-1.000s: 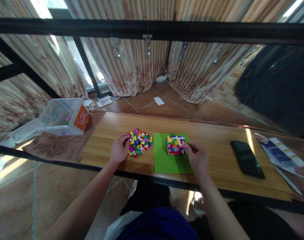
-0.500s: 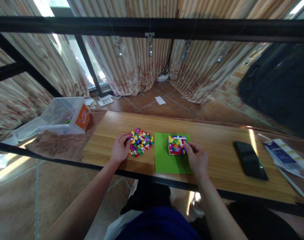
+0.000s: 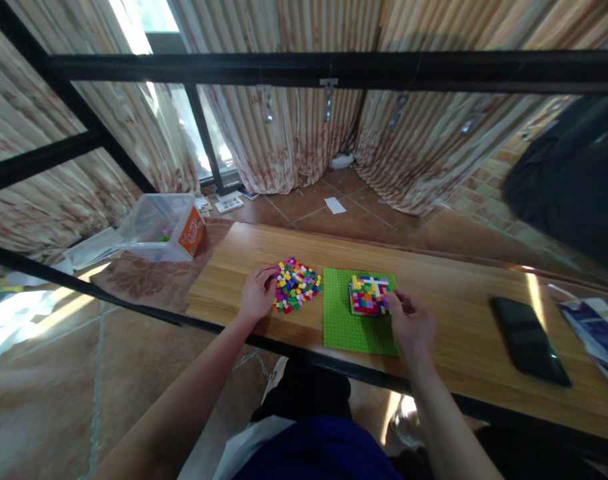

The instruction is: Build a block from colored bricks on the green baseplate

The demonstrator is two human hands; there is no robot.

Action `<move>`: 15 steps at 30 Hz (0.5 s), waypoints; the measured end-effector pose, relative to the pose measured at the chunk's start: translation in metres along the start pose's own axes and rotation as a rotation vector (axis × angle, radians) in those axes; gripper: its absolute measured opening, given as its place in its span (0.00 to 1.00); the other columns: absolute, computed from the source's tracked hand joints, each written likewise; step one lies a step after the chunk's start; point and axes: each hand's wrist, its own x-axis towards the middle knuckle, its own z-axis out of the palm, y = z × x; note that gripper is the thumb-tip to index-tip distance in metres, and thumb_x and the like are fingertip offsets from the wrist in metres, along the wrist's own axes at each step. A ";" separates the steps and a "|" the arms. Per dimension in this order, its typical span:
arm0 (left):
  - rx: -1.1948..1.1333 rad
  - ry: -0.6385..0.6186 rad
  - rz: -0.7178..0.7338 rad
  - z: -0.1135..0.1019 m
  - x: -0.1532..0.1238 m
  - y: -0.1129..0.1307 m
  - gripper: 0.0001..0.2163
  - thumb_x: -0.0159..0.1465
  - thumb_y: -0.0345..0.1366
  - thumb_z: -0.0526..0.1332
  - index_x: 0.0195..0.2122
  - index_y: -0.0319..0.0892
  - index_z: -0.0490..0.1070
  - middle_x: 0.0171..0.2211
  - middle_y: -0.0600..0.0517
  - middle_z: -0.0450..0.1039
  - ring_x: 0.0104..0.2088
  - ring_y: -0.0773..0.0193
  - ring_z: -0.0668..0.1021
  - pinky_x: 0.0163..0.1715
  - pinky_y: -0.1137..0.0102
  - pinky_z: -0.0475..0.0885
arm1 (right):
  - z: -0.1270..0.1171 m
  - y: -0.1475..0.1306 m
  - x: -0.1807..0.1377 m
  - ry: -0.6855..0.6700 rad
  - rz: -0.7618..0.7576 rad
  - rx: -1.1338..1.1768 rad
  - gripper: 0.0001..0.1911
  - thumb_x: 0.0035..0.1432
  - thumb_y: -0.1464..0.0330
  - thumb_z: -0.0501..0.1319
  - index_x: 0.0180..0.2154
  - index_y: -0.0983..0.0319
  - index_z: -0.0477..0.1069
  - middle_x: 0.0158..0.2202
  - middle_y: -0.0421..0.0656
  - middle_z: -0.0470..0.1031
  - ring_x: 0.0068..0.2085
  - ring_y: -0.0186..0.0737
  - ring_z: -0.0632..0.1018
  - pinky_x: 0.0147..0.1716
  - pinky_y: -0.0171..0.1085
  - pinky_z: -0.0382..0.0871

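A loose pile of small multicoloured toy bricks (image 3: pixel 298 287) lies on the wooden tabletop. My left hand (image 3: pixel 257 295) rests at the pile's left edge, its fingers curled and the fingertips among the outer bricks. Whatever they pinch is too small to make out. To the right is a green studded baseplate (image 3: pixel 338 330). A low, rectangular build of many-coloured bricks (image 3: pixel 368 295) sits on it. My right hand (image 3: pixel 413 323) is at the build's right side, thumb and forefinger closed together against its edge. Those fingers hide anything between them.
A black phone (image 3: pixel 529 340) lies right of my right hand, with printed packaging (image 3: pixel 597 323) beyond it. A clear plastic bin (image 3: pixel 157 250) with an orange label stands past the table's left end. A dark metal bar (image 3: pixel 294 70) crosses above the far side, before the curtains.
The whole view has shifted, so the table appears further right. Both hands keep about the same places, left at the pile and right at the build's right edge.
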 end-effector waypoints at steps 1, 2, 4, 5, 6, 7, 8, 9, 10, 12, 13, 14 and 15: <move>0.000 0.001 -0.006 0.000 0.000 0.000 0.10 0.65 0.32 0.56 0.44 0.43 0.75 0.49 0.47 0.76 0.51 0.58 0.77 0.56 0.58 0.72 | -0.001 -0.007 -0.004 0.031 -0.065 -0.064 0.22 0.58 0.53 0.61 0.42 0.65 0.77 0.35 0.50 0.80 0.32 0.43 0.78 0.35 0.43 0.72; -0.002 0.003 -0.012 0.000 0.000 0.000 0.10 0.65 0.32 0.56 0.44 0.43 0.75 0.49 0.48 0.76 0.51 0.58 0.77 0.56 0.58 0.72 | 0.000 -0.015 -0.008 0.056 -0.141 -0.117 0.21 0.60 0.54 0.59 0.42 0.64 0.77 0.36 0.50 0.79 0.33 0.43 0.77 0.36 0.43 0.72; -0.006 0.001 -0.020 0.001 0.000 0.001 0.10 0.65 0.31 0.56 0.44 0.43 0.75 0.48 0.47 0.76 0.51 0.58 0.77 0.56 0.58 0.72 | 0.007 -0.032 -0.019 0.013 -0.308 -0.145 0.17 0.63 0.57 0.57 0.42 0.62 0.77 0.38 0.49 0.78 0.36 0.43 0.77 0.40 0.44 0.71; -0.009 -0.001 -0.022 0.001 -0.001 0.001 0.10 0.65 0.31 0.56 0.44 0.43 0.75 0.48 0.47 0.76 0.51 0.58 0.77 0.56 0.58 0.72 | 0.014 -0.040 -0.025 -0.061 -0.378 -0.139 0.16 0.65 0.59 0.55 0.42 0.61 0.77 0.39 0.49 0.78 0.38 0.44 0.77 0.43 0.44 0.71; -0.012 -0.002 -0.022 0.001 -0.001 0.001 0.10 0.65 0.31 0.56 0.44 0.43 0.75 0.48 0.47 0.76 0.51 0.58 0.77 0.56 0.58 0.72 | 0.022 -0.047 -0.031 -0.136 -0.437 -0.133 0.15 0.65 0.61 0.55 0.42 0.60 0.77 0.39 0.48 0.78 0.40 0.44 0.77 0.45 0.45 0.70; -0.016 -0.003 -0.020 0.001 -0.001 0.001 0.10 0.65 0.31 0.56 0.44 0.42 0.75 0.48 0.46 0.76 0.51 0.58 0.77 0.56 0.58 0.72 | 0.032 -0.052 -0.037 -0.206 -0.475 -0.136 0.14 0.65 0.63 0.54 0.42 0.60 0.77 0.40 0.48 0.78 0.42 0.45 0.77 0.46 0.44 0.70; -0.019 -0.001 -0.017 0.001 -0.001 0.001 0.10 0.65 0.31 0.56 0.44 0.42 0.75 0.49 0.46 0.76 0.51 0.58 0.77 0.56 0.58 0.72 | 0.043 -0.056 -0.042 -0.279 -0.499 -0.154 0.14 0.65 0.64 0.54 0.43 0.60 0.77 0.41 0.48 0.78 0.43 0.45 0.77 0.47 0.45 0.70; -0.021 0.000 -0.015 0.001 -0.001 0.001 0.10 0.65 0.30 0.56 0.44 0.42 0.75 0.49 0.46 0.76 0.51 0.58 0.77 0.56 0.58 0.72 | 0.054 -0.059 -0.046 -0.347 -0.515 -0.184 0.14 0.65 0.66 0.54 0.44 0.60 0.76 0.41 0.48 0.78 0.44 0.46 0.77 0.47 0.45 0.70; -0.022 0.003 -0.012 0.001 -0.001 0.002 0.10 0.65 0.30 0.56 0.44 0.42 0.75 0.49 0.46 0.76 0.52 0.58 0.76 0.56 0.59 0.72 | 0.065 -0.060 -0.050 -0.402 -0.526 -0.220 0.14 0.65 0.66 0.54 0.46 0.60 0.76 0.42 0.49 0.77 0.45 0.47 0.76 0.47 0.45 0.70; -0.015 0.006 -0.009 0.001 -0.002 0.002 0.10 0.65 0.30 0.56 0.44 0.42 0.75 0.49 0.46 0.76 0.52 0.58 0.76 0.56 0.59 0.72 | 0.083 -0.060 -0.054 -0.475 -0.542 -0.292 0.15 0.64 0.67 0.55 0.49 0.61 0.75 0.42 0.50 0.76 0.45 0.48 0.75 0.47 0.45 0.69; -0.009 0.006 -0.009 0.001 -0.002 0.002 0.10 0.65 0.30 0.56 0.44 0.42 0.75 0.49 0.46 0.76 0.52 0.58 0.76 0.56 0.59 0.72 | 0.090 -0.059 -0.055 -0.498 -0.552 -0.325 0.15 0.64 0.67 0.55 0.49 0.62 0.75 0.42 0.50 0.76 0.45 0.49 0.75 0.46 0.45 0.69; -0.004 0.004 -0.009 0.001 -0.002 0.002 0.10 0.65 0.30 0.56 0.44 0.42 0.75 0.49 0.46 0.76 0.52 0.58 0.76 0.57 0.59 0.72 | 0.096 -0.058 -0.055 -0.512 -0.563 -0.354 0.15 0.64 0.66 0.56 0.49 0.62 0.75 0.41 0.51 0.76 0.44 0.49 0.75 0.46 0.45 0.69; 0.000 0.002 -0.011 0.001 -0.002 0.001 0.10 0.65 0.30 0.56 0.44 0.42 0.75 0.49 0.46 0.76 0.52 0.58 0.76 0.57 0.59 0.72 | 0.100 -0.057 -0.055 -0.521 -0.575 -0.380 0.15 0.64 0.66 0.57 0.48 0.62 0.75 0.41 0.51 0.76 0.43 0.50 0.74 0.45 0.45 0.69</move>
